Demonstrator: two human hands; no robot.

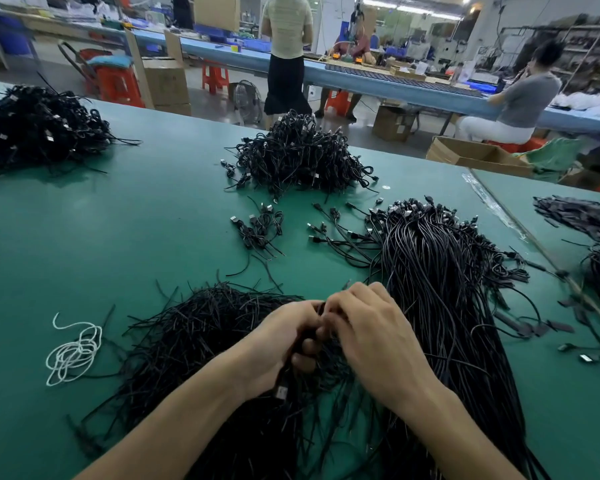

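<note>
Workshop hall, long blue bench across back, people working at it. Green tabletop fills near view, with far edge running diagonal and seam on right. Biggest bare patch is left-centre, between piles. Black cable pile far left, second pile far centre, long cable bundle right of hands. Tie heap under wrists. Left hand curled round black cable at front centre, right hand pinching same cable, knuckles touching. White cord coil left. Cardboard box label too blurry to read.

Thin black cable, plug end hanging, gripped above tie pile.
</note>
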